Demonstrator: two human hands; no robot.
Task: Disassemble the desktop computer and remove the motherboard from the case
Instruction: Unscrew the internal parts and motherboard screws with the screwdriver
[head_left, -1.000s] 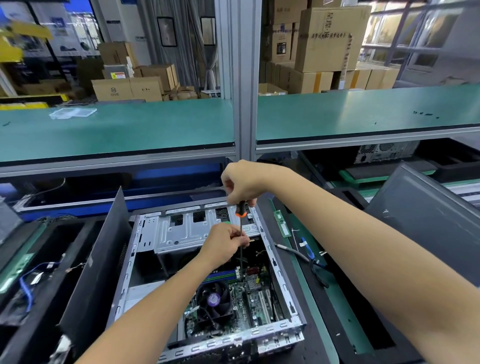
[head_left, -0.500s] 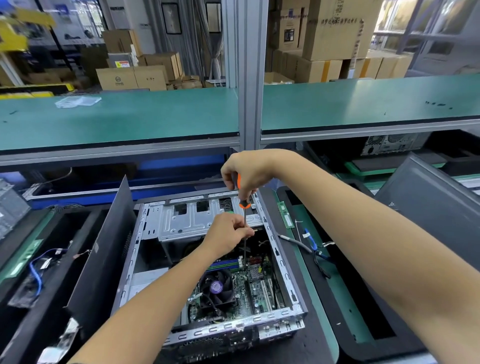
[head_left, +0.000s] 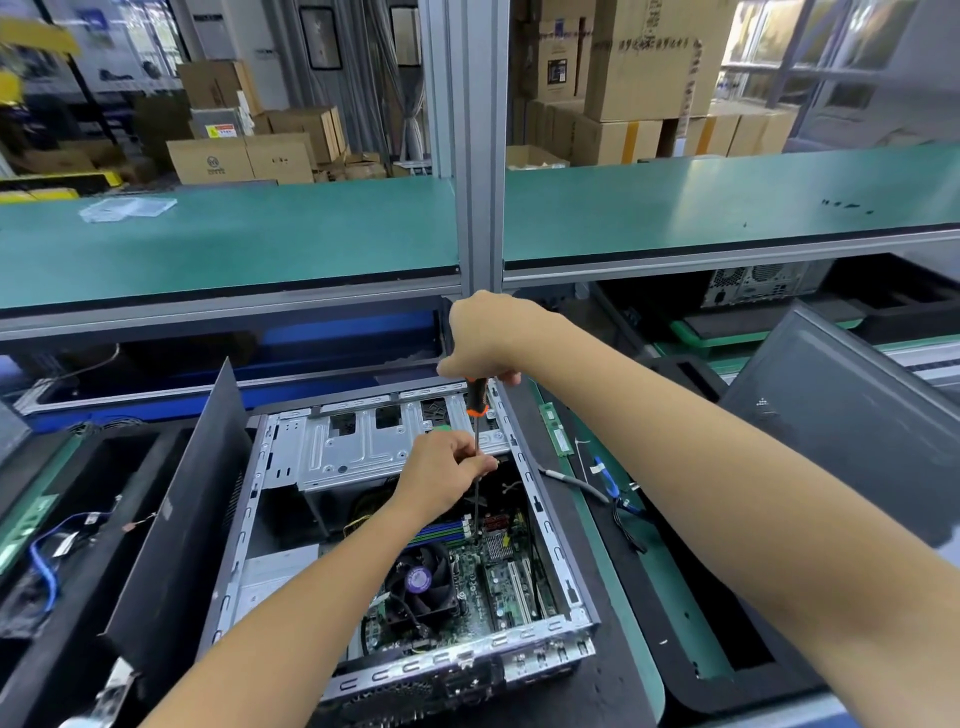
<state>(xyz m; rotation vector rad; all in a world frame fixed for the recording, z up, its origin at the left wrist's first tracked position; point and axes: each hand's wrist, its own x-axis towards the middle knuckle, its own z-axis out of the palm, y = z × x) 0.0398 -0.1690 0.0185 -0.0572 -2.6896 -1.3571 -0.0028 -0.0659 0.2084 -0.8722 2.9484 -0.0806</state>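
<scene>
An open desktop case (head_left: 545, 525) lies on the bench in front of me. Inside it sits the green motherboard (head_left: 498, 582) with a black CPU fan (head_left: 421, 582). A silver drive cage (head_left: 363, 447) spans the far end of the case. My right hand (head_left: 488, 338) grips the black and orange handle of a screwdriver (head_left: 475, 405) held upright over the board. Its tip reaches down near the memory slots. My left hand (head_left: 447, 467) pinches the thin shaft about halfway down.
A black side panel (head_left: 182, 509) leans against the case's left side. Loose cables (head_left: 613, 493) and a memory stick (head_left: 556, 431) lie on the green mat to the right. Another dark panel (head_left: 857, 441) stands at the right. A green shelf (head_left: 260, 234) runs overhead beyond the case.
Both hands stay on the screwdriver above the board. The view has shifted slightly, and the right hand has slid a little on the handle.
</scene>
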